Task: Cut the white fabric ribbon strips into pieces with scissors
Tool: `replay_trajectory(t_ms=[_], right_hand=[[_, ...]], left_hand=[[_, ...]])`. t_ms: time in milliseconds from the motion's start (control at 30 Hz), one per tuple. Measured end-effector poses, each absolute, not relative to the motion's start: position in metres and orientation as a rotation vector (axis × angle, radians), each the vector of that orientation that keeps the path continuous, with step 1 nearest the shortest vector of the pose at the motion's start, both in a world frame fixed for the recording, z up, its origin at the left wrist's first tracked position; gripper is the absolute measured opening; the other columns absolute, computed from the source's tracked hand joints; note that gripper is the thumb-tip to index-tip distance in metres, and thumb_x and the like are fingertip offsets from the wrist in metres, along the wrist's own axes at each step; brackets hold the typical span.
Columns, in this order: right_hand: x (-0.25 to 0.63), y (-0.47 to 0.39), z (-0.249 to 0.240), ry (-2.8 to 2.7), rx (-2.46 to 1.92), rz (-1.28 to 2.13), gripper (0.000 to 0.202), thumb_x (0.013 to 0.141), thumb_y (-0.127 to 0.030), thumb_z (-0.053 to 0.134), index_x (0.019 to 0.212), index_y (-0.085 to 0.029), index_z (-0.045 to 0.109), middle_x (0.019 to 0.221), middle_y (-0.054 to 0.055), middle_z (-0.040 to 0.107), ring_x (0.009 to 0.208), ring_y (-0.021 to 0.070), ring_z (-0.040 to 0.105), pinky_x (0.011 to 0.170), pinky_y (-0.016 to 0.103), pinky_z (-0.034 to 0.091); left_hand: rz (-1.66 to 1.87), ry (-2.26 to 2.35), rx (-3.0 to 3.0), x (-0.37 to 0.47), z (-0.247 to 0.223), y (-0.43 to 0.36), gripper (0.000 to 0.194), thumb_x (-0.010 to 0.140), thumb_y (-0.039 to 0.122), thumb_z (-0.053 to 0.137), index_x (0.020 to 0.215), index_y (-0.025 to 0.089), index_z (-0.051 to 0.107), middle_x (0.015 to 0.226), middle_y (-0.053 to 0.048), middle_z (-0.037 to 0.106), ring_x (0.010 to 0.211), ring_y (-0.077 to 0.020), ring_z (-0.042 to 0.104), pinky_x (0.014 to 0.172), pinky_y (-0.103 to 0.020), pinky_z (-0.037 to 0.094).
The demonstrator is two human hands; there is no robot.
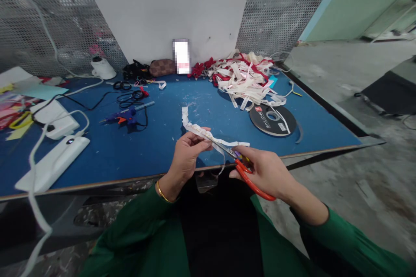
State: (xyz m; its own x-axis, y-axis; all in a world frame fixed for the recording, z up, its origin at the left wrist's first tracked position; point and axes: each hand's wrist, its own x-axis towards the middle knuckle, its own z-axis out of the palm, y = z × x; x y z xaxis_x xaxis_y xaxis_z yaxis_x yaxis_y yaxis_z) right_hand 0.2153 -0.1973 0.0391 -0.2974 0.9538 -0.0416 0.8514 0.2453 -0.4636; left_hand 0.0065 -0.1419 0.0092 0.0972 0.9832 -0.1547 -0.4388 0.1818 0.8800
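Near the front edge of the blue table, my left hand (187, 156) pinches a narrow white ribbon strip (191, 127), which runs up and left from the fingers and also out to the right. My right hand (264, 172) holds red-handled scissors (252, 183), with the fingers wrapped round the handles. The blades point up and left and lie along the ribbon, with the tip close to my left fingers. A thin trimmed piece hangs in a loop below the blades. Something small, purple and yellow, shows by my right fingers.
A pile of white and red ribbons (243, 75) lies at the back right, behind a black spool (273, 120). On the blue table (156, 147), a blue glue gun (125, 116) and black cables lie left of centre. A white power strip (53, 164) is front left; a lit phone (182, 56) stands at the back.
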Motion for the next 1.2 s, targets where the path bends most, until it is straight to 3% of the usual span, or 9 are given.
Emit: replay_trajectory(t_ms=[267,467,800,1200], right_hand=[[0.221,-0.196,0.037,-2.249,-1.668,0.596,0.042,0.088,-0.057,0.06,0.111,-0.022,0.069,0.081,0.003,0.073,0.067,0.0193,0.066,0.058,0.027,0.038],[0.223,-0.195,0.038,-2.273,-1.68,0.492,0.043,0.087,-0.055,0.061,0.112,-0.021,0.07,0.08,0.004,0.074,0.069,0.0209,0.068,0.058,0.028,0.04],[0.222,-0.194,0.039,-2.29,-1.674,0.452,0.047,0.087,-0.058,0.062,0.116,-0.022,0.07,0.092,0.006,0.078,0.077,0.0246,0.073,0.06,0.029,0.044],[0.218,-0.193,0.043,-2.317,-1.65,0.432,0.047,0.085,-0.051,0.064,0.122,-0.022,0.067,0.092,0.006,0.077,0.068,0.02,0.07,0.059,0.029,0.045]], left_hand=[[1.19,0.895,0.799,0.003,0.008,-0.139,0.035,0.058,0.02,0.089,0.091,0.017,0.078,0.081,-0.003,0.074,0.072,-0.014,0.066,0.068,-0.027,0.057],[1.123,0.83,0.784,-0.009,0.011,-0.13,0.032,0.07,0.035,0.084,0.093,0.013,0.079,0.087,-0.01,0.076,0.078,-0.0181,0.071,0.074,-0.031,0.059],[1.228,0.945,0.873,-0.015,0.013,-0.128,0.024,0.063,0.026,0.09,0.083,0.016,0.08,0.1,-0.009,0.078,0.077,-0.0153,0.069,0.072,-0.029,0.061],[1.198,1.008,1.04,-0.018,0.01,-0.128,0.021,0.065,0.02,0.086,0.085,0.016,0.081,0.099,-0.009,0.079,0.07,-0.0152,0.071,0.068,-0.028,0.059]])
